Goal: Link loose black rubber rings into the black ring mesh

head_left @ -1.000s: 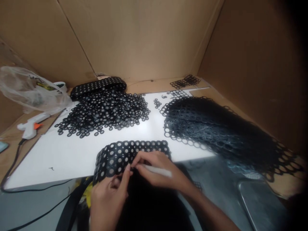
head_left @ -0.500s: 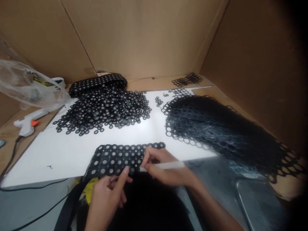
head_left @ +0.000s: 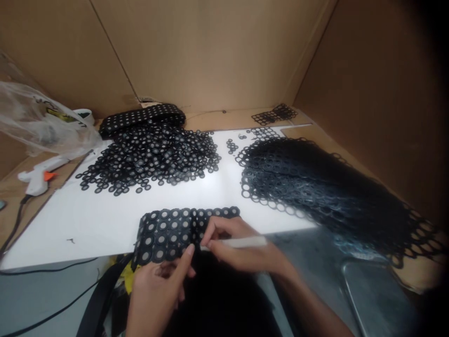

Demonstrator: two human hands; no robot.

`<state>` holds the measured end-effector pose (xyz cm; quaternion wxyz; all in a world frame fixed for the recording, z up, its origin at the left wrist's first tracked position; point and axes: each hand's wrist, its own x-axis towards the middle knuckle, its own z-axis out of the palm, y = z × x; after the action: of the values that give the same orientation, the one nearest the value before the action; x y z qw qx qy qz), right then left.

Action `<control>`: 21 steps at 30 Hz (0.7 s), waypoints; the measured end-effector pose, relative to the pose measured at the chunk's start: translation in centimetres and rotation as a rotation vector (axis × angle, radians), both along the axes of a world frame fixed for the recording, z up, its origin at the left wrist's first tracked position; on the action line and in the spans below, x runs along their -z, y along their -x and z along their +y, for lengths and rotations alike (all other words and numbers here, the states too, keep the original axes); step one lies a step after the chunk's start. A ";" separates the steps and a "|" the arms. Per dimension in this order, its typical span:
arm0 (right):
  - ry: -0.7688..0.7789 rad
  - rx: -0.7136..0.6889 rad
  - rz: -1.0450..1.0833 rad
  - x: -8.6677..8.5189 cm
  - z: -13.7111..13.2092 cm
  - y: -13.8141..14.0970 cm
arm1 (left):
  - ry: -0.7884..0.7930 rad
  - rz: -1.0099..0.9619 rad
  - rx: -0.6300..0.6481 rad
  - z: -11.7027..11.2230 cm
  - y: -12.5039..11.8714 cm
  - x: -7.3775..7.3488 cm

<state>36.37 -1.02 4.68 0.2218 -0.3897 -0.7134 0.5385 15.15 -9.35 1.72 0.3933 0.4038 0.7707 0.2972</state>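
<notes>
A flexible black panel made of rows of rings with pale grey centres lies at the near edge of the white board, bent along its middle. My left hand is closed at its lower edge, thumb on top and the other fingers partly hidden beneath. In my right hand is a slim white pen-like tool, held like a pen. Its tip meets the panel close to my left thumb, but the exact contact is hidden by my fingers.
Behind the panel spreads a heap of small black discs, with a rolled dotted strip at its back. Black ring netting is piled at right. A white glue gun with a cord and a plastic bag lie at left. Cardboard walls enclose the board.
The panel's left part has been lifted and tilted, and a fold now shows across its middle. Both hands stay close together; the right hand and tool have shifted slightly left.
</notes>
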 end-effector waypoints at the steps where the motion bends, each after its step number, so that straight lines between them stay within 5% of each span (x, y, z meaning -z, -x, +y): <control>1: -0.014 0.000 -0.018 -0.1 -0.1 0.2 | -0.012 0.018 0.010 -0.1 -0.1 -0.1; 11: -0.022 -0.029 0.063 -0.2 0.3 -0.4 | 0.012 -0.024 -0.009 0.1 1.2 1.5; 21: -0.080 -0.009 -0.006 0.2 0.1 -0.5 | 0.117 -0.146 0.126 0.4 0.6 2.1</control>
<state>36.86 -0.95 4.50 0.2326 -0.3790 -0.7369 0.5092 14.52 -8.91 -0.39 0.4893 0.4051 0.7291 0.2548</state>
